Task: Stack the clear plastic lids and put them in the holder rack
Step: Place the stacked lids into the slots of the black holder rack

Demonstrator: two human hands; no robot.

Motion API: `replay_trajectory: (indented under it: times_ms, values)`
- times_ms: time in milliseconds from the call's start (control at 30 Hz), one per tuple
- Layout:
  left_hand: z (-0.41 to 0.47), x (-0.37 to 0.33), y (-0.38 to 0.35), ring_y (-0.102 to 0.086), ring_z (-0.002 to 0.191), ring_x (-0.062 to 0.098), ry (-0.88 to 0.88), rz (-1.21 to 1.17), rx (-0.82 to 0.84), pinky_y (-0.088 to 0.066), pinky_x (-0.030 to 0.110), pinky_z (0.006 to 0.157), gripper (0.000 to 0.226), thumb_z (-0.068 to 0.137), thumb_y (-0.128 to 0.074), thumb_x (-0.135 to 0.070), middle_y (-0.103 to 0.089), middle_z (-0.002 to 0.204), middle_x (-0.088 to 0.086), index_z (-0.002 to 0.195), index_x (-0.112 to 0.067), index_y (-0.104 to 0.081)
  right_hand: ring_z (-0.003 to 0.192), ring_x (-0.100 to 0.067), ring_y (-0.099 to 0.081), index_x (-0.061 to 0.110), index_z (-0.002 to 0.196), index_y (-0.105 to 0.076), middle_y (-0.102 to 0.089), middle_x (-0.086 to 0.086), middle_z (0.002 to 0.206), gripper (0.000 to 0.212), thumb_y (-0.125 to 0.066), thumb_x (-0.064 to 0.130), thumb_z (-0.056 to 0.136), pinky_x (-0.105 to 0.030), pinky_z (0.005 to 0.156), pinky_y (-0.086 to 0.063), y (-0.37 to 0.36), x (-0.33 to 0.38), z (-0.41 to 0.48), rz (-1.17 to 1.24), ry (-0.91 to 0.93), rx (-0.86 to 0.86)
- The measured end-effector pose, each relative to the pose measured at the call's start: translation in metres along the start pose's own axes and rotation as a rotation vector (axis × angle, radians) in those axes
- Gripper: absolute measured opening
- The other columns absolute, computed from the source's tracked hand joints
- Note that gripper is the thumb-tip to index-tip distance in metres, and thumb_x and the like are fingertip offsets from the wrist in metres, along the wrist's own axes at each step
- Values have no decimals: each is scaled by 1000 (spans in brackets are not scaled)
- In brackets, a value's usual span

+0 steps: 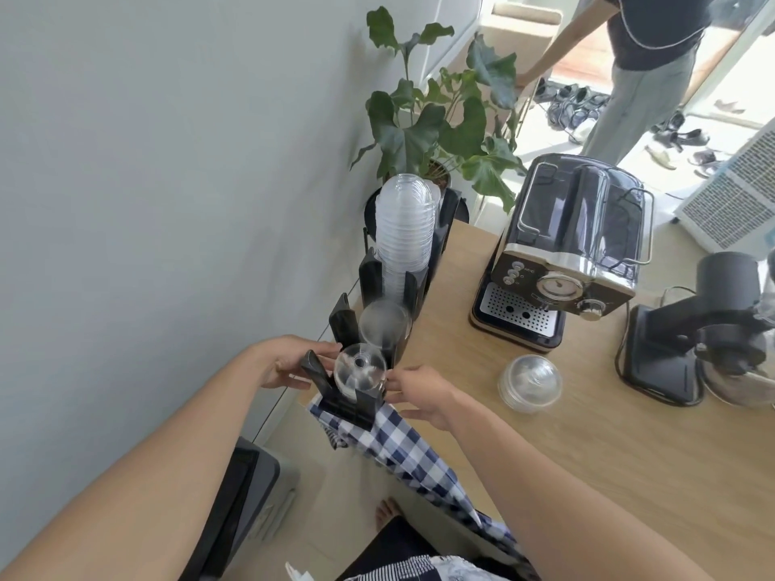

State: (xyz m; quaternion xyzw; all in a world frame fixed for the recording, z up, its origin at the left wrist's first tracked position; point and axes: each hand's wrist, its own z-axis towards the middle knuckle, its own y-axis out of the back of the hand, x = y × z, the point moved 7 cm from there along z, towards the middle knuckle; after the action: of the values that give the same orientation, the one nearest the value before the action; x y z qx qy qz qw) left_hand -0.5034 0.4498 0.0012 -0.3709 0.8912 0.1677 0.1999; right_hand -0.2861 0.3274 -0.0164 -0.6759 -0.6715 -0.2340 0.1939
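Bottom of the frame: a checked cloth (402, 450) hangs off the near edge of the wood table (587, 434). Just above it, both hands work at the black rack (356, 396). Left hand (289, 362) grips the rack's side, right hand (419, 392) pinches the domed lid (360, 373) sitting in the nearest slot. A loose lid stack (529, 390) sits mid-frame on the table. Farther up are the espresso machine (566, 253), a grinder (704, 329) at right, a tall stack (404, 228) in the rack, a plant (440, 119) and grey wall (167, 161).
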Motion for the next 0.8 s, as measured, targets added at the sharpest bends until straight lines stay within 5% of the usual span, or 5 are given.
replay_trajectory:
  times_ms: [100,300,467,600,800]
  values:
    - [-5,6,0,-72,128,31,11,15,-22,-52,48,117,40,105,-72,-50,-86,119,8,121,-16,-86,108,-14,-68,17,121,-64,-69,-3,131,18,-50,26,114,-48,112,-58,-8,2,-4,62,2,25]
    - [-17,7,11,-74,123,33,-6,-36,-159,-61,43,101,42,109,-66,-51,-82,128,13,122,-13,-81,121,-20,-67,19,135,-59,-67,-4,133,26,-52,32,115,-43,105,-61,-1,-4,-7,69,6,30]
    - [-56,-35,23,-74,100,24,-256,-70,-367,-57,35,85,26,111,-63,-29,-81,112,7,110,-10,-80,119,-17,-67,15,152,-58,-67,-3,139,43,-52,36,114,-40,104,-61,31,-8,-6,-7,72,-35]
    - [-105,-68,26,-72,86,22,-438,-92,-577,-59,39,83,25,98,-64,-32,-77,89,5,91,-12,-78,116,-17,-68,20,143,-67,-72,1,131,38,-55,39,112,-45,112,-57,72,6,-23,-97,191,-145]
    - [-158,-126,-60,-68,73,16,-654,-121,-476,-57,33,72,29,107,-63,-30,-72,76,3,91,-10,-77,111,-20,-73,25,131,-76,-76,2,130,30,-54,29,110,-37,91,-59,149,26,-68,-450,472,-358]
